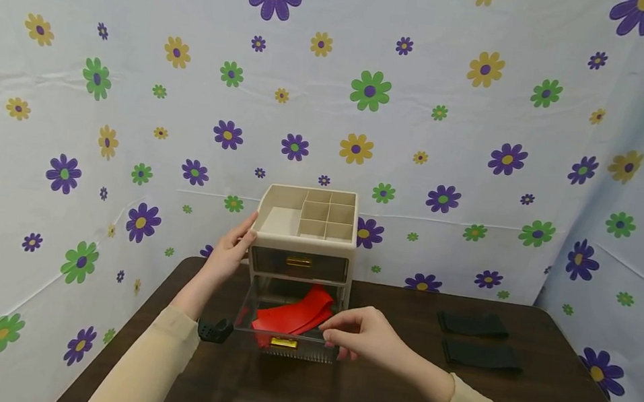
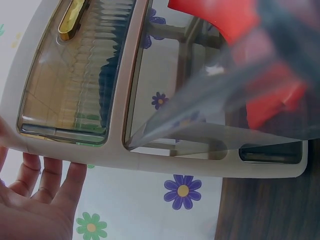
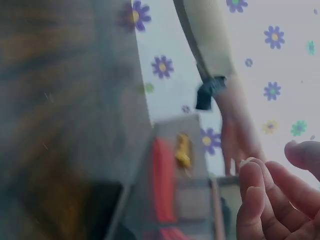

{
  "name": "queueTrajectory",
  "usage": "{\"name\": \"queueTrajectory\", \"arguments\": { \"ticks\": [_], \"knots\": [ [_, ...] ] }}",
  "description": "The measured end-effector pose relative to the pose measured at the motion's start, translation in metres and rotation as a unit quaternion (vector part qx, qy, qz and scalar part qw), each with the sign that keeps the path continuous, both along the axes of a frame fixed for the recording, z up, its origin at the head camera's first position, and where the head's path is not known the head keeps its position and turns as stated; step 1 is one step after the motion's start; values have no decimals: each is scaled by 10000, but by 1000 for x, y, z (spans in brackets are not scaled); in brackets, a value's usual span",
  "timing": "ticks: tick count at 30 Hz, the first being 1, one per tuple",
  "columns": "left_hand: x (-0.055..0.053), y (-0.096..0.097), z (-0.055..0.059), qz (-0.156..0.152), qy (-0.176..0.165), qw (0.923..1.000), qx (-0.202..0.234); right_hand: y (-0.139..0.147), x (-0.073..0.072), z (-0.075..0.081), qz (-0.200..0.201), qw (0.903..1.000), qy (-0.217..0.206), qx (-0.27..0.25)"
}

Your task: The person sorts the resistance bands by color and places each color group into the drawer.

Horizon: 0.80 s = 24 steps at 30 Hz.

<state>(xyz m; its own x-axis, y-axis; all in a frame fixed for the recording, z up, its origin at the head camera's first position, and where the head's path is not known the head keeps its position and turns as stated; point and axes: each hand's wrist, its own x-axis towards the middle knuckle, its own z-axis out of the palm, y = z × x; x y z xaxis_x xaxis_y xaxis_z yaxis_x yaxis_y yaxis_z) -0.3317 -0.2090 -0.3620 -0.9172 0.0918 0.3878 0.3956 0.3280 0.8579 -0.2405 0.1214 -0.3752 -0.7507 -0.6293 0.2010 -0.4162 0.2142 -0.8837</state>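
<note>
A cream desktop organizer (image 1: pixel 305 242) with clear drawers stands on the table. Its lower drawer (image 1: pixel 308 350) is pulled out and holds red strips of flat, band-like material (image 1: pixel 288 315). My left hand (image 1: pixel 227 253) rests against the organizer's upper left side; in the left wrist view its fingers (image 2: pixel 52 180) touch the side wall. Near the open drawer's front right corner is my right hand (image 1: pixel 368 335). Its fingers are loosely bent, and in the right wrist view the thumb (image 3: pixel 305 155) stands apart from the fingers with nothing between them.
Two black folded bands (image 1: pixel 481 354) lie on the dark wooden table (image 1: pixel 387 400) at the right. The upper drawer (image 1: pixel 298 264) is closed and has a gold handle. Open compartments (image 1: pixel 327 215) top the organizer. A flowered cloth (image 1: pixel 428 140) hangs behind.
</note>
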Motion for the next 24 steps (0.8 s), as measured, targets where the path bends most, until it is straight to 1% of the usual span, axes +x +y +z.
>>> {"name": "queueTrajectory", "arguments": {
  "ticks": [3,6,12,15,19,22,24],
  "knots": [
    [0,0,1,9,-35,10000,-12,-3,8,-13,195,9990,-346,-222],
    [0,0,0,-17,-42,10000,20,-7,12,-28,346,9960,-698,-434],
    [-1,1,-1,-111,-5,9999,88,-15,15,-60,539,9856,-1340,-876],
    [0,2,-1,-70,-14,9999,75,-22,18,-73,569,9796,-1574,-1116],
    [1,2,0,-35,-4,9999,107,-33,22,-88,451,9670,-2008,-1500],
    [1,2,0,-51,-35,9999,124,-42,26,-98,247,9538,-2394,-1799],
    [3,2,3,-51,-83,9999,123,-48,28,-103,147,9453,-2586,-1983]
  ]
}}
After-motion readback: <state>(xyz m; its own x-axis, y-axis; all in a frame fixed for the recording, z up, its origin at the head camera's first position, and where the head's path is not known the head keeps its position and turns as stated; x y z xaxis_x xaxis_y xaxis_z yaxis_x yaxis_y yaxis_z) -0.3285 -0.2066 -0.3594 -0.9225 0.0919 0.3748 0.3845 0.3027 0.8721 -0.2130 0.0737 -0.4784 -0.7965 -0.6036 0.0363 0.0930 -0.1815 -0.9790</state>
